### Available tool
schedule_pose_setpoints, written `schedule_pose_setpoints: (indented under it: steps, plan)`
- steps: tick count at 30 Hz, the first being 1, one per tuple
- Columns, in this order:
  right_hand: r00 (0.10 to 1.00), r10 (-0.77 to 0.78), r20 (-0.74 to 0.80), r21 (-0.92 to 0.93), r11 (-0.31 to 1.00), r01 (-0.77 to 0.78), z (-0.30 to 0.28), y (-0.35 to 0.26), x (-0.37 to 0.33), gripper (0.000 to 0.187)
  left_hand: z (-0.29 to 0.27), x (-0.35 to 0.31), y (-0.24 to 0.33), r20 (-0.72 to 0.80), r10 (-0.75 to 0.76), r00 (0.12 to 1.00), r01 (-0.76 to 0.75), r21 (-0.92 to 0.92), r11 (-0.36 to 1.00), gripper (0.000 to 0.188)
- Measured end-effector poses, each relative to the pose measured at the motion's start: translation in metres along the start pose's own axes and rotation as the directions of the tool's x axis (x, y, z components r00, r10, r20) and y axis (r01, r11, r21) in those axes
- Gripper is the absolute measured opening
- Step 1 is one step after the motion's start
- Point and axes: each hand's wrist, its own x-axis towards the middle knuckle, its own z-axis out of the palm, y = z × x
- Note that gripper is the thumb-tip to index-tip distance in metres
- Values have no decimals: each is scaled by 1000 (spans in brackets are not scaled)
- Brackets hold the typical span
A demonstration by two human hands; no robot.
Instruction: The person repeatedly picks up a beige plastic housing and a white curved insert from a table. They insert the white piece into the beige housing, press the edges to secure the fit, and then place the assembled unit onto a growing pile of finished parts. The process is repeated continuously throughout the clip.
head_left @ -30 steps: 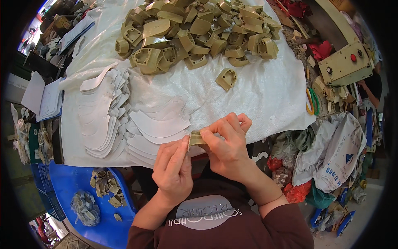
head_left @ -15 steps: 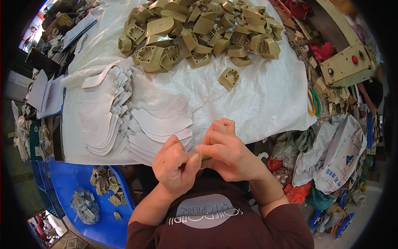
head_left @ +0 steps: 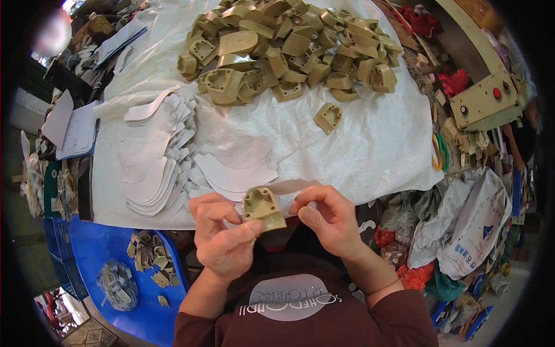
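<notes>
In my left hand is a tan moulded plastic piece, shaped like a hollow shoe heel. Its cavity and small round holes face up, and my thumb and fingers grip its left side. Just right of the piece is my right hand, apart from it. Its fingers are curved, thumb and forefinger tips slightly separated, with nothing visible between them. Beyond my hands, thin white curved sheets lie overlapped on the table, with a taller stack of white sheets to the left.
A heap of similar tan pieces covers the table's far side; a single tan piece lies nearer. White sheeting drapes the table. At lower left, a blue chair holds tan pieces and a plastic bag. Bags stand at right.
My hands have parted: the left has turned the tan piece into view, and the right has moved away to the right. The view has shifted slightly.
</notes>
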Motion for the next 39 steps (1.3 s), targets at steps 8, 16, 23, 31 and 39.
schedule_pose_setpoints:
  steps: [8, 16, 23, 31, 39]
  plan:
    - [990, -81, -113, 377, 919, 118, 14, 0, -1, 26, 10, -10, 3, 169, 80, 982, -49, -178, 983, 26]
    - [996, -53, -74, 355, 932, 76, 18, -6, -10, 26, 20, -2, 12, 261, 200, 944, -269, 260, 927, 21]
    - [960, -269, 75, -167, 946, 279, 6, -7, 1, 31, 19, -1, 10, 314, 44, 948, -153, 331, 931, 20]
    - [940, 20, 340, 200, 975, -93, -28, -6, 27, 37, 20, -12, -1, 250, -24, 968, 92, -264, 960, 31]
    - [933, 154, 324, -22, 988, -155, -26, -8, 36, 53, 16, -11, -3, 372, -81, 925, 130, -106, 986, 36]
